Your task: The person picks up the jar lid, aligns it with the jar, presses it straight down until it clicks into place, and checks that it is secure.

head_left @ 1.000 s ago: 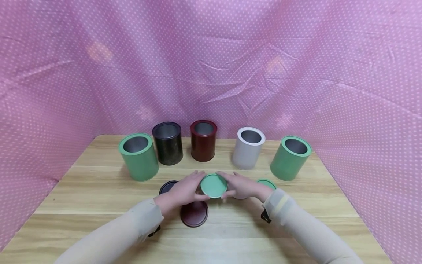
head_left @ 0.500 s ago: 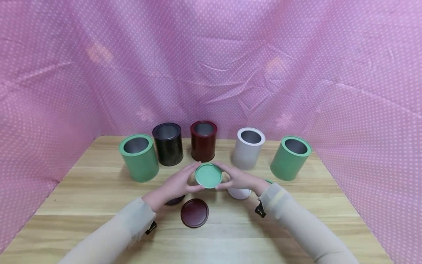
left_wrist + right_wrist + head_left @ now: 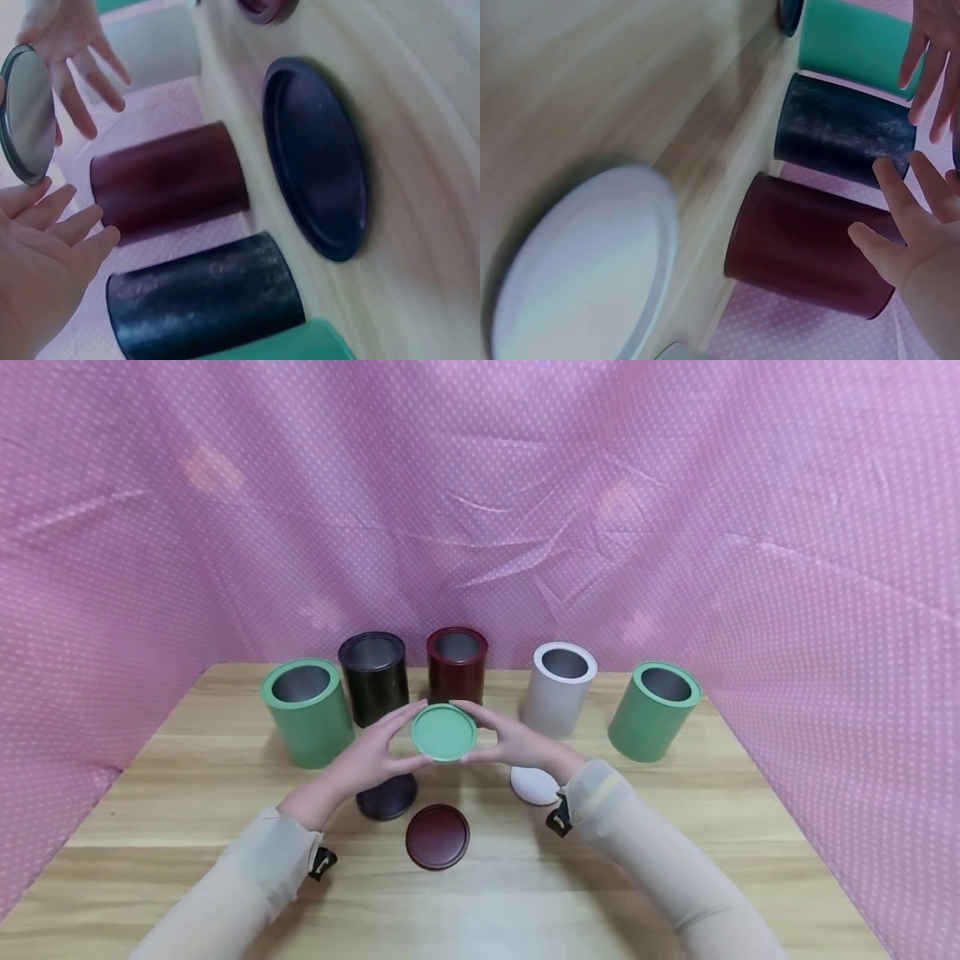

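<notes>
My left hand (image 3: 367, 762) and right hand (image 3: 517, 745) hold a round green lid (image 3: 443, 732) between them, thumbs at its near edge and fingertips at its far edge. The left wrist view shows the lid's grey underside (image 3: 31, 112), raised well off the table. In the head view it overlaps the lower part of the dark red can (image 3: 457, 668). Left of that stands a black can (image 3: 375, 681), and further left a green can (image 3: 309, 718). All three are open-topped.
On the wooden table (image 3: 525, 893) lie a black lid (image 3: 386, 797), a dark red lid (image 3: 438, 837) and a white lid (image 3: 535, 785). A white can (image 3: 558, 693) and another green can (image 3: 652, 714) stand at the back right. Pink dotted cloth (image 3: 480, 510) encloses the table.
Both hands have carried the green lid left and up, away from me. The white and black lids have come into fuller view; another green lid on the right is now hidden by my sleeve.
</notes>
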`<state>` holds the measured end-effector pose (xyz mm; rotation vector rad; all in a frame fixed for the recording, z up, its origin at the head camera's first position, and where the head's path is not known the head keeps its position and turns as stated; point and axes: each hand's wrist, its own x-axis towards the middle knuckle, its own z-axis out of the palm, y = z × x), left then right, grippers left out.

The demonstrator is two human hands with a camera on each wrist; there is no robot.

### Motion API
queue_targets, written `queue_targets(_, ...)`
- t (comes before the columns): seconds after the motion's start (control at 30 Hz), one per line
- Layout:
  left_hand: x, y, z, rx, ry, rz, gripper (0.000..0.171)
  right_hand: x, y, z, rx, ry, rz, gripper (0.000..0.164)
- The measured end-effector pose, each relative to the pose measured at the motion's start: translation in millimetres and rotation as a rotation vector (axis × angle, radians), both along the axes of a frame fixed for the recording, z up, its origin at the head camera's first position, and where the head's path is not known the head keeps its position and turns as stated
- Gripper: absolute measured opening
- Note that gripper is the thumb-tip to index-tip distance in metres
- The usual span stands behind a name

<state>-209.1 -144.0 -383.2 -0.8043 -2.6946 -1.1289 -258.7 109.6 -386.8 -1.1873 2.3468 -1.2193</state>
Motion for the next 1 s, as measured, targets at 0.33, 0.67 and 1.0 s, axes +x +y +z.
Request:
queue_targets(0.33,7.5,-25,10.6,0.008,-0.003,0.08,0.078,-0.9,-28,5.8,-0.066,0.059,-0.002,0.077)
queue_targets(0.67,13.1,-55,29.3,-0.029,0.047,0.195,0.082,-2.1,-65,18.3,-0.196,-0.006,-0.044,0.07)
queue_targets(1.0,13.2,-84,45.5,0.012,0.076,0.325,0.079,-5.0,-105,36.3,-0.214,0.049,-0.185,0.063)
